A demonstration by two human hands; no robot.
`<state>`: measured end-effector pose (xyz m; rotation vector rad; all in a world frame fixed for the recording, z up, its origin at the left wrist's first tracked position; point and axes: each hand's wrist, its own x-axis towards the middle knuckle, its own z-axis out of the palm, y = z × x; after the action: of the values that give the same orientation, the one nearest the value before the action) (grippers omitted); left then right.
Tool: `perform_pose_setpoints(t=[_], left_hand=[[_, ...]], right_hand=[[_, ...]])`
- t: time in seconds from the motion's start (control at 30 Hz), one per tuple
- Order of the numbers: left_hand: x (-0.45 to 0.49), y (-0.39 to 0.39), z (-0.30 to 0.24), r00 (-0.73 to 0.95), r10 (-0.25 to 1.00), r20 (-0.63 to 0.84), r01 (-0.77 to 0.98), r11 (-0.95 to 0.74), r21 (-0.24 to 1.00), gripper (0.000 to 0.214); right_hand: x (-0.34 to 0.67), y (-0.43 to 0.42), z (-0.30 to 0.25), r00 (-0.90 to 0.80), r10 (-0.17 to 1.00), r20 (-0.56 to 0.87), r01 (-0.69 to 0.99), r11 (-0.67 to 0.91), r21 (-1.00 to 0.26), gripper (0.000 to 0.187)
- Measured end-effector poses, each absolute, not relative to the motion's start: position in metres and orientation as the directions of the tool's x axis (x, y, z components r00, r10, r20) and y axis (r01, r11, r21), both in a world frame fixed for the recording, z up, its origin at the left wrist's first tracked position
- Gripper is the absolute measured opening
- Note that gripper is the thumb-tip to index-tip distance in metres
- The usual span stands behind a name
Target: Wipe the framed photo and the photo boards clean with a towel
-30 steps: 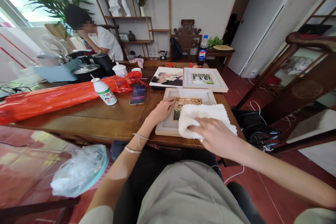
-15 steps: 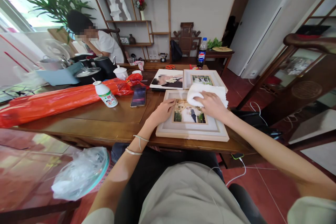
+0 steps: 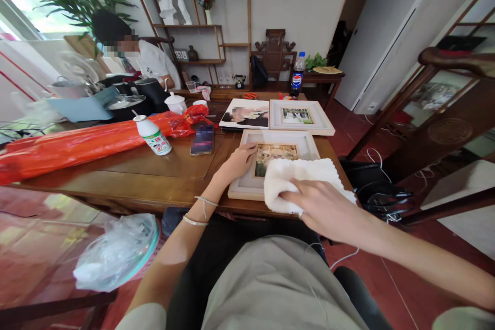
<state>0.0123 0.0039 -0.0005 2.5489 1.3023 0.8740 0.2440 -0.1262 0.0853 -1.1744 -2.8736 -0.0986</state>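
A light wooden picture frame [image 3: 247,192] lies flat at the table's front edge, with a small photo [image 3: 266,156] set inside its wide white border. My left hand [image 3: 238,162] rests on the frame's left side, fingers stretched out flat toward the photo. In my right hand [image 3: 315,202] is a bunched white cloth [image 3: 317,169], gripped between thumb and fingers. The cloth covers the lower right of the frame and part of the photo. Behind it lie a second framed photo [image 3: 297,115] and a print of people [image 3: 244,113].
Left of the frame are a phone [image 3: 202,139], a white bottle [image 3: 153,135] and a long red plastic-wrapped bundle [image 3: 88,139]. A cola bottle [image 3: 297,76] stands at the back. Across the table sits another person [image 3: 157,62]. A plastic-lined bin [image 3: 116,252] is on the floor.
My right hand has drawn the cloth toward me, from the frame's upper right to its lower right corner. The second framed photo is now uncovered. My left hand stays on the frame.
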Motion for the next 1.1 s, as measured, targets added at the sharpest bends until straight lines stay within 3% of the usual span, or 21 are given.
perform_pose_setpoints(t=[0.2, 0.47, 0.6, 0.73, 0.97, 1.1], left_hand=[[0.012, 0.005, 0.0, 0.467, 0.778, 0.42, 0.696, -0.617, 0.367, 0.038], [0.01, 0.004, 0.0, 0.475, 0.766, 0.434, 0.679, -0.632, 0.373, 0.038], [0.01, 0.005, -0.002, 0.472, 0.767, 0.435, 0.687, -0.629, 0.364, 0.038], [0.011, 0.004, -0.002, 0.461, 0.777, 0.43, 0.695, -0.617, 0.369, 0.037], [0.012, 0.004, 0.0, 0.459, 0.784, 0.417, 0.7, -0.609, 0.375, 0.038], [0.011, 0.006, -0.002, 0.47, 0.774, 0.424, 0.695, -0.621, 0.362, 0.038]], right_hand=[[0.25, -0.129, 0.069, -0.71, 0.68, 0.182, 0.699, 0.712, 0.065, 0.051], [0.277, -0.01, 0.06, -0.538, 0.78, 0.32, 0.842, 0.479, 0.246, 0.051], [0.27, 0.01, 0.063, -0.558, 0.783, 0.274, 0.827, 0.499, 0.259, 0.048], [0.255, -0.017, 0.062, -0.633, 0.754, 0.176, 0.774, 0.611, 0.165, 0.049], [0.25, -0.118, 0.088, -0.728, 0.685, 0.035, 0.677, 0.726, -0.124, 0.048], [0.25, -0.142, 0.088, -0.734, 0.675, 0.076, 0.66, 0.735, -0.156, 0.051]])
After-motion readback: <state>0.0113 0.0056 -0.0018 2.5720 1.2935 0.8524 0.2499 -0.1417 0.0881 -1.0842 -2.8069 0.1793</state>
